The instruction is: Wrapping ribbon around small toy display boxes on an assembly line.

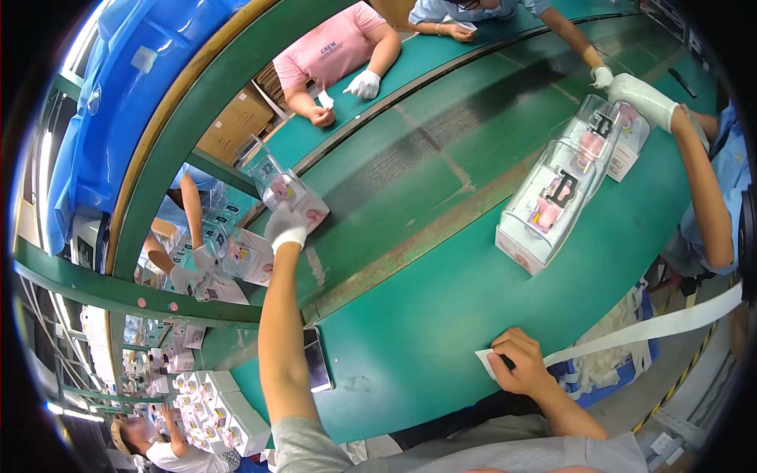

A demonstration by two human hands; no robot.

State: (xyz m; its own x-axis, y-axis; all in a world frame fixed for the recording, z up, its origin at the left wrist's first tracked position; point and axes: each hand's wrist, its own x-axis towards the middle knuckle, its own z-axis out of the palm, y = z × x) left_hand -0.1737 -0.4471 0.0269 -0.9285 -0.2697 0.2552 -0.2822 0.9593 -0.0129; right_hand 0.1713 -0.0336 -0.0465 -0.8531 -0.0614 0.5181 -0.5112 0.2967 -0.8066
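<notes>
My left hand [285, 228], in a white glove, reaches far out over the conveyor belt. Its fingers grip the near side of a white box with a clear domed cover [282, 186], with a pink figure inside. Close to the table's front edge is my right hand [519, 364], bare, with thumb and fingers pinching a small white piece [486, 364], perhaps paper or cloth. A long white strip [654, 327] runs from beside this hand to the right. On the table to the right stand two more boxes with clear covers [550, 201], touching end to end.
Across the green belt [410, 158] sits a co-worker in pink [335, 47]. At right, another co-worker's gloved hand [643, 98] touches a box. A phone [316, 360] lies near my left forearm. A green metal frame [142, 288] stands at left, with a blue bin [150, 87] above.
</notes>
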